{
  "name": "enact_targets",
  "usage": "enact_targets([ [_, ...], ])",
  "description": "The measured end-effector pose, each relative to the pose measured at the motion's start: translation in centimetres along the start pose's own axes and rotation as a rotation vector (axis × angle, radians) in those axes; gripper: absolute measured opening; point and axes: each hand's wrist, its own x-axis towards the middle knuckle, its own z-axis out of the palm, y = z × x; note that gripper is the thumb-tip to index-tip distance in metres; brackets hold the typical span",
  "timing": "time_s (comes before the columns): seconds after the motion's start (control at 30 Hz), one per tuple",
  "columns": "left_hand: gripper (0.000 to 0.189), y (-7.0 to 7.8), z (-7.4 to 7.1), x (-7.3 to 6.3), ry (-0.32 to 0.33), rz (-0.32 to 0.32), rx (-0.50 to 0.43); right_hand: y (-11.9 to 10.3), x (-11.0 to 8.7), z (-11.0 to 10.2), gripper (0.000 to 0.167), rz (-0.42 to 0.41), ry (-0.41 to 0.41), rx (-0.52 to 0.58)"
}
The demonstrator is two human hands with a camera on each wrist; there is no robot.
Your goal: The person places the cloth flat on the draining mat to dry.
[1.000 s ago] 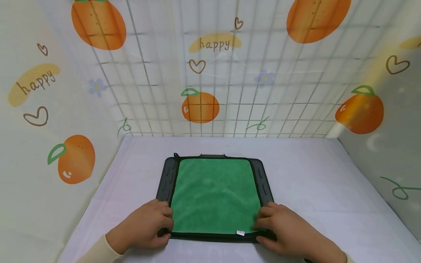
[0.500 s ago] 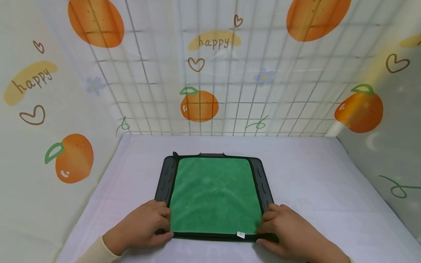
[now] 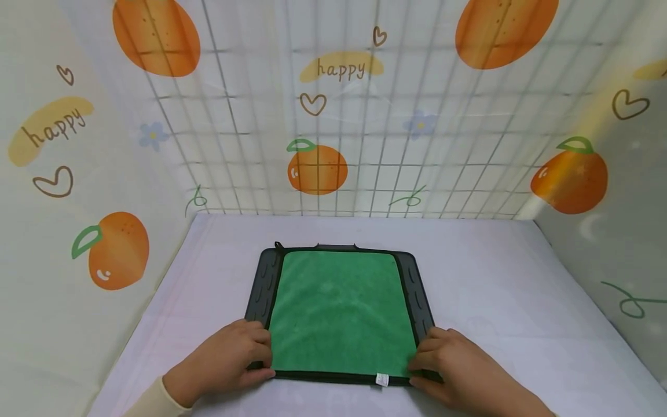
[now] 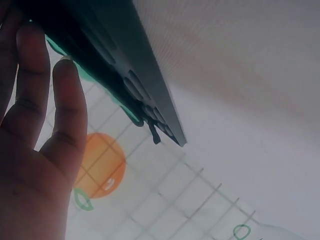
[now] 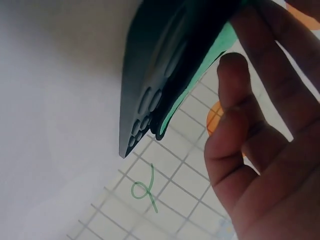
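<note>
A green cloth point(image 3: 341, 313) with black edging lies flat over a dark grey board point(image 3: 263, 284), whose ribbed side strips show past it. My left hand point(image 3: 226, 360) pinches the cloth's near left corner, thumb along the front edge. At the near right corner, my right hand point(image 3: 461, 366) does likewise with curled fingers. A small white label point(image 3: 382, 379) hangs at the front edge, and a black loop point(image 3: 278, 245) sticks out at the far left corner. Both wrist views show the board's side edge from low down, the fingertips partly hidden in shadow by the cloth.
The board rests on a white-covered table point(image 3: 490, 278). Behind it stands a wire grid behind a translucent curtain point(image 3: 354, 127) printed with oranges and "happy". Printed fabric walls also close off the left and right sides.
The right hand has shifted slightly right and nearer, the left hand slightly left. The cloth's front edge with the label sits a little nearer, and the cloth looks more taut.
</note>
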Motion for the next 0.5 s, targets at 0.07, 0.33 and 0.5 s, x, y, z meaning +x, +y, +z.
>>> enact_targets([
  [0.07,0.019,0.0,0.0,0.0,-0.006,-0.018,-0.005,0.0,0.0,0.0,0.026,0.011,-0.012,-0.005],
  [0.33,0.034,-0.5,-0.1,-0.5,-0.051,-0.173,0.006,-0.2,0.1,-0.5,0.031,0.053,-0.068,-0.061],
  [0.5,0.041,-1.6,-0.2,-0.8,-0.089,-0.259,0.025,-0.3,0.6,-1.1,0.028,0.071,-0.017,-0.067],
])
